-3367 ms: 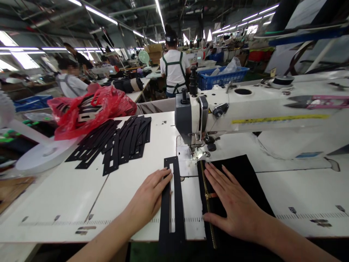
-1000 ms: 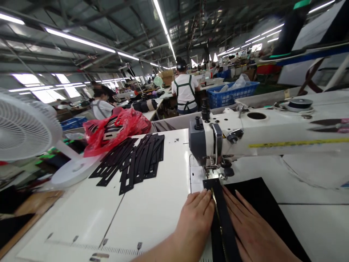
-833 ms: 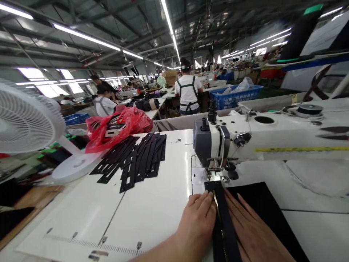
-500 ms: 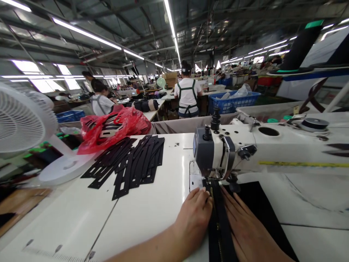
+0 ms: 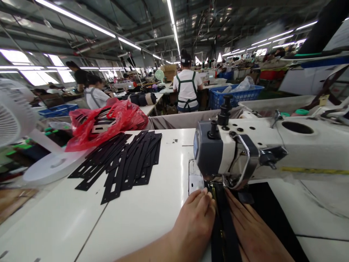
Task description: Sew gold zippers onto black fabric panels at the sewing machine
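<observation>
A black zipper (image 5: 223, 236) with gold-coloured teeth runs lengthwise under the head of a sewing machine (image 5: 209, 153). My left hand (image 5: 196, 218) grips its left edge just in front of the presser foot, fingers bent and pressed together. On the other side, my right hand (image 5: 255, 229) lies flat with straight fingers along the zipper's right edge, over a black fabric panel (image 5: 272, 211). That panel spreads to the right beneath the machine arm. The needle point is hidden by the machine head and the material.
Black slotted strips (image 5: 128, 163) lie piled on the white table (image 5: 147, 214). Behind them sits a red plastic bag (image 5: 131, 114) holding more strips. A white fan (image 5: 43, 163) stands at the left. Beyond the table, a blue crate (image 5: 237, 96) and co-workers (image 5: 187, 87) are visible.
The view has shifted closer to the machine, so its head looks larger. Both hands keep nearly the same place on the zipper, with no clear feed visible.
</observation>
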Demonstrator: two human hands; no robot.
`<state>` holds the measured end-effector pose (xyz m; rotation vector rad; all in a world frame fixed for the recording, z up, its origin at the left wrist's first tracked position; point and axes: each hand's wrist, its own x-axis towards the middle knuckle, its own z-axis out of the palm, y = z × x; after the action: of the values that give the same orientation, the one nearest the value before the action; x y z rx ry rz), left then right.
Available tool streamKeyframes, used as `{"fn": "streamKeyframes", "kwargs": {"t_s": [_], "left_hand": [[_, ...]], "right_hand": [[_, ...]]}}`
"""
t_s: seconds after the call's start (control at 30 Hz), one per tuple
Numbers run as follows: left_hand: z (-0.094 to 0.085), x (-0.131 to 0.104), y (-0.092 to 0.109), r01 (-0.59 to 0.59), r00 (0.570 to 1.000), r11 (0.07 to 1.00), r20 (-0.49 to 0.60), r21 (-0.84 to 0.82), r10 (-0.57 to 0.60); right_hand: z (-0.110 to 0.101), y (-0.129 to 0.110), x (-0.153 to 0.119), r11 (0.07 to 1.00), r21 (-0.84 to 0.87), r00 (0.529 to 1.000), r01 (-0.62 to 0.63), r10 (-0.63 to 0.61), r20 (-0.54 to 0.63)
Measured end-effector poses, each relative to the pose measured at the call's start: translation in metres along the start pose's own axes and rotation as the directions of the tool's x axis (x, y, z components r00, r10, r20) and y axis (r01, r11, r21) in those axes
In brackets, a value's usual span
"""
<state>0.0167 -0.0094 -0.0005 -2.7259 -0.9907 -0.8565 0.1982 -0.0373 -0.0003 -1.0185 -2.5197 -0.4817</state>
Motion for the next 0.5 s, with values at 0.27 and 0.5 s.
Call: {"fn": "streamKeyframes", "kwargs": {"t_s": [0.27, 0.5], "left_hand": [[-0.0052, 0.0019, 0.0013, 0.016, 0.998, 1.000, 0.061, -0.022, -0.014], [-0.0053, 0.0009, 0.0012, 0.020, 0.996, 0.999, 0.092, -0.030, -0.017]], "right_hand": [[-0.0001, 0.0009, -0.0014, 1.000, 0.027, 0.999, 0.006, -0.007, 0.043], [-0.0007, 0.0002, -0.0013, 0.997, 0.080, 0.997, -0.019, 0.013, 0.079]]}}
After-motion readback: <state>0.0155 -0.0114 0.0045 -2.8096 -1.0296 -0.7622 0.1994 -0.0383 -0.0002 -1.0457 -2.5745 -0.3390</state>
